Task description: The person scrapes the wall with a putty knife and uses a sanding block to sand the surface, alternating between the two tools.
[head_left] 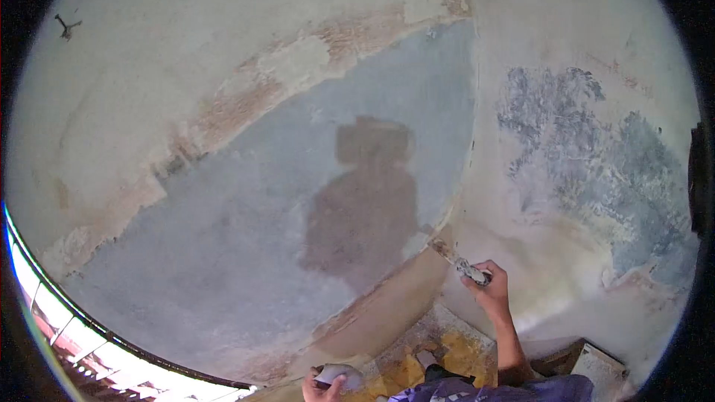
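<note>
My right hand [494, 289] is closed around the spattered handle of a putty knife [441, 247]. The blade points up and to the left, right at the corner where the two walls meet, by the lower edge of the grey-blue patch [246, 216]. At the bottom of the view, my left hand [320, 389] grips a pale grey, rounded, cup-like object [344, 376] with a dark opening on its left side. The frame edge cuts off part of that hand.
The right wall carries a blotchy grey-blue patch [573, 141]. A metal hook [67, 27] sticks out at upper left. Below are a yellow-stained floor [462, 353], my foot [426, 358] and a whitish box-like object [598, 366]. A dark railing [112, 336] borders the bright opening at lower left.
</note>
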Motion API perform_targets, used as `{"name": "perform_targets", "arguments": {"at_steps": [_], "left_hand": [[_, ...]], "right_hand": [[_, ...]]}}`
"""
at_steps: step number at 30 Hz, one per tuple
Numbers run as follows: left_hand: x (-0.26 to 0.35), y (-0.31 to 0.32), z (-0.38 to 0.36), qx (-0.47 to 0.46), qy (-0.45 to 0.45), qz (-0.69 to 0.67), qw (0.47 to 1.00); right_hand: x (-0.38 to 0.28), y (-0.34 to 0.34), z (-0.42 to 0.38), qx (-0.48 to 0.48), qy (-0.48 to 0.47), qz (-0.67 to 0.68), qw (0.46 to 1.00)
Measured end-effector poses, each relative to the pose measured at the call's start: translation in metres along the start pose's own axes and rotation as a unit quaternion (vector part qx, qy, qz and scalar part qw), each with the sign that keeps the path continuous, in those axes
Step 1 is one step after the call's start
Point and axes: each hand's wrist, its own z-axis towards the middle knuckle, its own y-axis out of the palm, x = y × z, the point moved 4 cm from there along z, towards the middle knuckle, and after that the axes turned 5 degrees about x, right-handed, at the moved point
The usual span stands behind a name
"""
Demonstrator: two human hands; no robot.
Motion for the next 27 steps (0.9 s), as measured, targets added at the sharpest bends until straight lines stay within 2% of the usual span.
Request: {"name": "perform_targets", "arguments": {"at_steps": [1, 4, 5, 8, 11, 14, 15, 17, 18, 19, 20, 23, 25, 27], "left_hand": [[0.008, 0.003, -0.002, -0.034, -0.031, -0.008, 0.999], [0.031, 0.014, 0.002, -0.068, 0.005, 0.111, 0.992], [0.041, 0.018, -0.001, -0.041, -0.07, 0.127, 0.989], [0.025, 0.017, 0.001, -0.005, -0.144, -0.003, 0.99], [0.046, 0.031, -0.005, -0.007, 0.011, 0.229, 0.973], [0.037, 0.036, -0.009, -0.013, 0.085, 0.235, 0.968], [0.024, 0.035, -0.008, -0.006, 0.068, 0.251, 0.966], [0.0, 0.031, -0.008, 0.01, 0.031, 0.282, 0.959], [0.002, 0.034, -0.01, 0.008, 0.047, 0.289, 0.956], [0.004, 0.039, -0.012, 0.006, 0.062, 0.297, 0.953], [0.008, 0.042, -0.012, 0.006, 0.078, 0.304, 0.95], [0.04, 0.052, -0.015, 0.024, 0.037, 0.287, 0.957], [0.044, 0.051, -0.016, 0.031, 0.043, 0.279, 0.959], [0.049, 0.048, -0.014, 0.037, 0.044, 0.272, 0.961]], "right_hand": [[0.002, -0.001, 0.012, 0.005, -0.004, 0.005, 1.0], [-0.009, 0.005, 0.058, 0.028, -0.043, 0.03, 0.998], [-0.036, 0.007, 0.07, 0.044, -0.067, 0.041, 0.996], [-0.109, 0.017, 0.097, 0.082, -0.173, 0.062, 0.98], [-0.173, 0.028, 0.103, 0.133, -0.314, 0.042, 0.939], [-0.224, 0.035, 0.097, 0.171, -0.408, 0.037, 0.896], [-0.236, 0.04, 0.099, 0.18, -0.43, 0.04, 0.884], [-0.26, 0.063, 0.119, 0.164, -0.443, 0.049, 0.88], [-0.267, 0.072, 0.126, 0.154, -0.449, 0.053, 0.879], [-0.27, 0.072, 0.127, 0.188, -0.436, 0.085, 0.876], [-0.27, 0.073, 0.127, 0.18, -0.427, 0.076, 0.883], [-0.265, 0.068, 0.124, 0.174, -0.428, 0.052, 0.885], [-0.263, 0.063, 0.114, 0.202, -0.453, 0.047, 0.867], [-0.268, 0.059, 0.108, 0.211, -0.435, 0.047, 0.874]]}}
